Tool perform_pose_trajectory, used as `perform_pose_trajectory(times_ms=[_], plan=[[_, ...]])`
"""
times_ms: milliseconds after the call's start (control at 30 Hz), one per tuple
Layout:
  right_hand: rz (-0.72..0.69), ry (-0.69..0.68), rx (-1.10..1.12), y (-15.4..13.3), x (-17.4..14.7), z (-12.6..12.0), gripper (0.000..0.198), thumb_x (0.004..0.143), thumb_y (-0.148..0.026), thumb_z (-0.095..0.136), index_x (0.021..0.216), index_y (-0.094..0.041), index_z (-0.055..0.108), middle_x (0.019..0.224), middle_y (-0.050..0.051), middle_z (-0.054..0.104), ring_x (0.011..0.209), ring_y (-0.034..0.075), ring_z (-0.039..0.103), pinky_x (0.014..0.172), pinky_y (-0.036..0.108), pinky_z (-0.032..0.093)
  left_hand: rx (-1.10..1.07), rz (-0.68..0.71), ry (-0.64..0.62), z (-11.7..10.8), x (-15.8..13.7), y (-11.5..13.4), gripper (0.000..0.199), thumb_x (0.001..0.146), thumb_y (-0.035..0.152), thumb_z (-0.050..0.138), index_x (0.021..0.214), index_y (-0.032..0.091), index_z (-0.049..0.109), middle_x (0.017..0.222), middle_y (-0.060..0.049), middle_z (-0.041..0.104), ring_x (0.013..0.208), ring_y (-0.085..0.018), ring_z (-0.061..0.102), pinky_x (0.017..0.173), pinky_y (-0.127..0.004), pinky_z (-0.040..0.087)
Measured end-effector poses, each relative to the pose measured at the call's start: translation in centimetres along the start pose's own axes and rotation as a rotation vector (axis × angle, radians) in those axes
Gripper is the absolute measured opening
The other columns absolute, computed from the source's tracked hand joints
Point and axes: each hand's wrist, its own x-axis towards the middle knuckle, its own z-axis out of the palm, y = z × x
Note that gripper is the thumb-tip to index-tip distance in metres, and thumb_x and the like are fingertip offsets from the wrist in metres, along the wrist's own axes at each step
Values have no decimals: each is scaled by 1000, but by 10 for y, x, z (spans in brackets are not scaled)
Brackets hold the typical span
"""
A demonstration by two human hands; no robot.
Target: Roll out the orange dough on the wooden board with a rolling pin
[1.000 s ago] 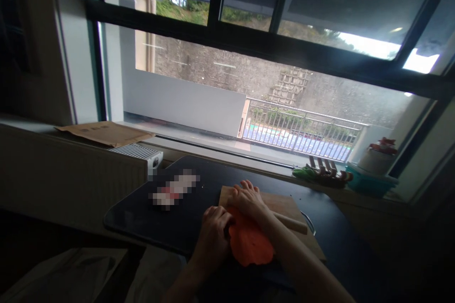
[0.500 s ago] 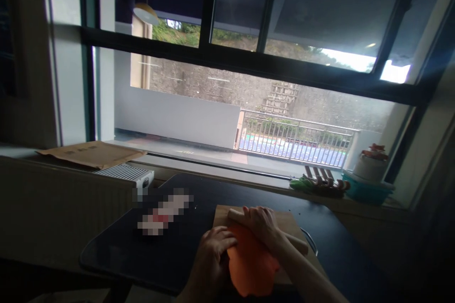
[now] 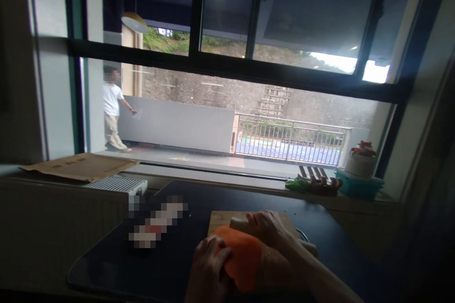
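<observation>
A flat orange sheet (image 3: 243, 253), which looks like rolled dough or clay, lies on a wooden board (image 3: 217, 218) near the front of the dark table. My left hand (image 3: 209, 262) is closed on the left edge of the sheet, thumb over it. A pale wooden rolling pin (image 3: 239, 223) crosses the board at a slant beyond the sheet. Bent over the pin is my right hand (image 3: 268, 227), its fingers wrapped on it. My right forearm hides most of the pin's middle, and its far right end shows past my arm.
A blurred-out item (image 3: 159, 220) lies left on the dark table (image 3: 106, 260). A metal loop (image 3: 302, 234) shows behind the board. On the sill are brown-handled tools (image 3: 316, 180) and a teal tub (image 3: 359, 185). A brown envelope (image 3: 78, 166) rests at left. Outside walks a person (image 3: 113, 104).
My left hand and the orange sheet have shifted left on the board. The rolling pin and my right hand sit farther right of the sheet. A person has appeared outside the window.
</observation>
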Motion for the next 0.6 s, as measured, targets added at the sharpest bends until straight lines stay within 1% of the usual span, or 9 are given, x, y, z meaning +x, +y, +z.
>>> perform_pose_trajectory(times_ms=[67, 167, 200, 233, 300, 367, 433, 500, 600], plan=[[-21, -20, 20, -10, 1, 12, 52, 99, -44, 29, 80, -22, 72, 80, 8, 71, 75, 22, 64, 68, 31, 41, -39, 18, -27, 1, -3, -4, 26, 69, 9, 56, 87, 24, 69, 106, -7, 70, 105, -27, 61, 95, -43, 45], [39, 30, 83, -23, 12, 26, 43, 98, -38, 32, 86, -23, 69, 88, 7, 70, 84, 22, 63, 72, 30, 42, -54, 41, -80, 9, -4, -14, 26, 65, 15, 60, 88, 25, 68, 103, -5, 72, 109, -29, 60, 99, -46, 41], [55, 45, 98, -26, 18, 28, 39, 98, -38, 32, 90, -24, 68, 93, 6, 69, 90, 22, 62, 76, 31, 42, -37, 17, -55, 14, -5, -18, 26, 63, 17, 61, 87, 25, 68, 102, -4, 72, 109, -30, 61, 100, -49, 39], [66, 50, 103, -29, 24, 28, 37, 98, -38, 33, 94, -25, 68, 99, 6, 67, 96, 22, 61, 79, 31, 41, -18, 12, -32, 18, -6, -21, 25, 65, 18, 60, 87, 26, 68, 101, -3, 73, 108, -30, 61, 102, -50, 37], [88, 18, 88, -32, 32, 28, 34, 97, -40, 35, 103, -27, 67, 110, 7, 64, 105, 24, 57, 85, 35, 40, -14, 4, -1, 27, -8, -25, 23, 65, 19, 59, 85, 27, 67, 97, -2, 73, 107, -29, 61, 103, -50, 35], [95, -16, 70, -35, 33, 26, 32, 96, -40, 39, 109, -29, 66, 116, 8, 62, 110, 26, 55, 89, 39, 39, -36, -6, 19, 31, -9, -26, 22, 63, 20, 61, 83, 28, 67, 95, -2, 72, 105, -28, 62, 104, -49, 34], [68, -25, 67, -37, 25, 27, 32, 95, -39, 39, 110, -30, 66, 119, 9, 61, 113, 27, 53, 92, 40, 37, -51, -36, 43, 30, -9, -22, 22, 60, 22, 63, 81, 27, 66, 94, -3, 71, 104, -28, 62, 104, -50, 33], [37, -1, 66, -40, 13, 30, 35, 97, -39, 35, 109, -30, 66, 123, 8, 60, 119, 27, 49, 97, 42, 34, -59, -64, 48, 24, -7, -16, 19, 62, 24, 64, 81, 26, 66, 95, -4, 70, 102, -29, 63, 104, -52, 33], [47, 42, 55, -44, 2, 34, 40, 98, -39, 29, 113, -30, 65, 129, 8, 57, 125, 27, 44, 102, 43, 29, -88, -64, -14, 12, -5, -8, 21, 65, 22, 61, 85, 26, 66, 97, -5, 69, 101, -27, 63, 104, -53, 33]])
